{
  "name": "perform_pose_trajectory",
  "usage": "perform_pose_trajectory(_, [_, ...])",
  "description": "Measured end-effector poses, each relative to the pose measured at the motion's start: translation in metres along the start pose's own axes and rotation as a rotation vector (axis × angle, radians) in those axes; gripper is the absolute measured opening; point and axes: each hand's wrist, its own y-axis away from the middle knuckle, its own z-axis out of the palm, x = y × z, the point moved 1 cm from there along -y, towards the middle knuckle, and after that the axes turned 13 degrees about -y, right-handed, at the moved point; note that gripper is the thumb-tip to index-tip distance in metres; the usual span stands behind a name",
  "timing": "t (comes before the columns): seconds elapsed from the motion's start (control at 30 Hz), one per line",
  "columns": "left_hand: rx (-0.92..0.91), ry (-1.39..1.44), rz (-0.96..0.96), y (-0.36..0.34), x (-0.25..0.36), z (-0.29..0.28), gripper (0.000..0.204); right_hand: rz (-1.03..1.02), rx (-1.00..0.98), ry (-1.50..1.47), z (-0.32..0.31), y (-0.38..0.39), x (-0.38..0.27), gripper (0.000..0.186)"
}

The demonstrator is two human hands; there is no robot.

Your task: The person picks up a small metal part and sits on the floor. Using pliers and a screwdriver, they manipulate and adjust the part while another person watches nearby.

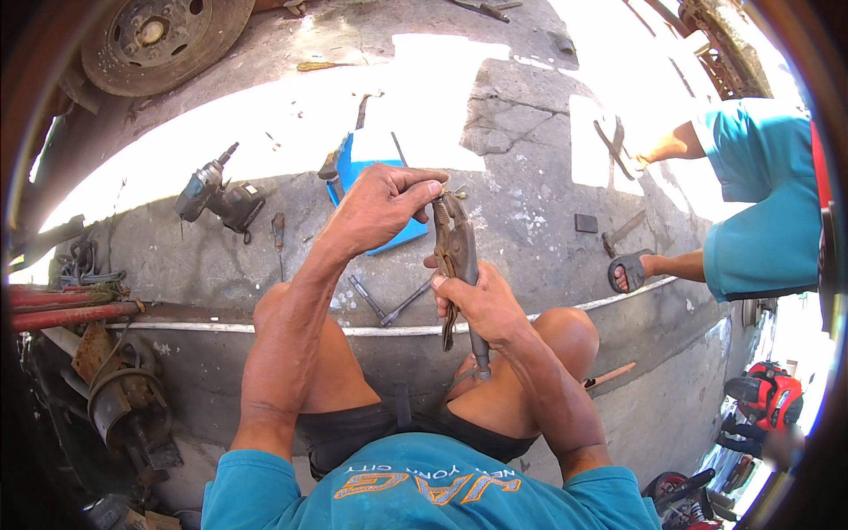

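Observation:
My right hand is wrapped round a pair of worn locking pliers, held upright over my lap with the jaw end pointing away from me. At the jaws, the thumb and bent fingers of my left hand pinch a small ribbed, bolt-like piece. The fingertips partly cover it, so I cannot tell if it sits inside the jaws. Below the left forearm's far side, a hinged metal wrench lies on the concrete between my knees and the blue tray.
A cordless impact driver and a screwdriver lie to the left. Rightward are a dark block, a hammer and another person's sandalled foot. A wheel stands far left; red bars jut in nearer.

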Motion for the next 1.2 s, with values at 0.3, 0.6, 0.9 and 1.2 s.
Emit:
perform_pose_trajectory(0.3, [0.012,-0.051,0.004,0.001,0.0,0.004,0.038,-0.045,-0.034,-0.085,-0.002,0.002,0.002,0.05])
perform_pose_trajectory(0.6, [-0.01,-0.01,0.033,-0.001,-0.001,0.005,0.039,-0.075,-0.063,-0.123,-0.007,-0.001,0.007,0.056])
perform_pose_trajectory(0.9, [-0.043,-0.03,0.047,-0.001,-0.005,0.01,0.039,-0.087,0.035,-0.08,-0.003,0.0,0.013,0.03])
perform_pose_trajectory(1.2, [-0.073,-0.086,0.048,0.0,0.003,0.013,0.04,-0.103,0.115,0.016,-0.009,-0.004,0.022,0.028])
